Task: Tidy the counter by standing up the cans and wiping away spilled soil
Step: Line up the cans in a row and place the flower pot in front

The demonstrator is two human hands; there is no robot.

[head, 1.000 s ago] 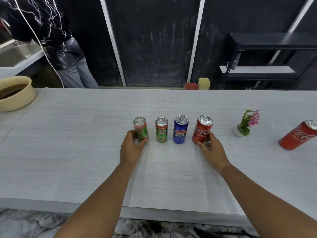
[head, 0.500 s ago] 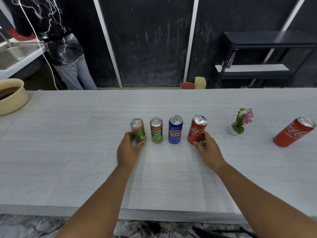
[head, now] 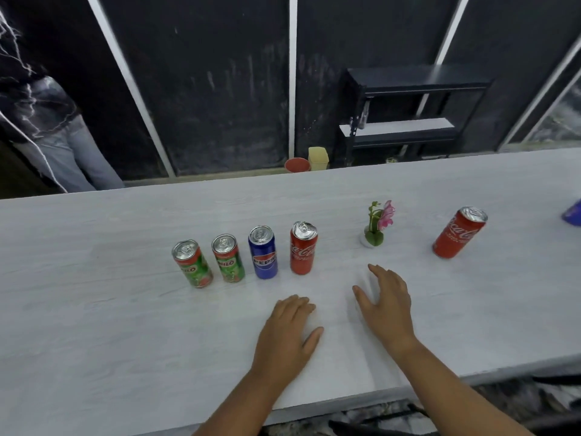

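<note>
Several cans stand upright in a row on the pale counter: two green Milo cans, a blue Pepsi can and a red Coca-Cola can. A second red Coca-Cola can stands apart at the right. My left hand lies flat on the counter in front of the row, holding nothing. My right hand hovers open to the right of the row, fingers spread, touching no can. No soil shows on the counter.
A small white pot with a pink flower stands between the row and the far red can. A blue object is cut off at the right edge. Another person stands behind the counter at left. A black shelf is beyond.
Both hands let go of the outer cans of the row and drew back toward me and to the right. The camera view swung right; the tan bowl left the frame.
</note>
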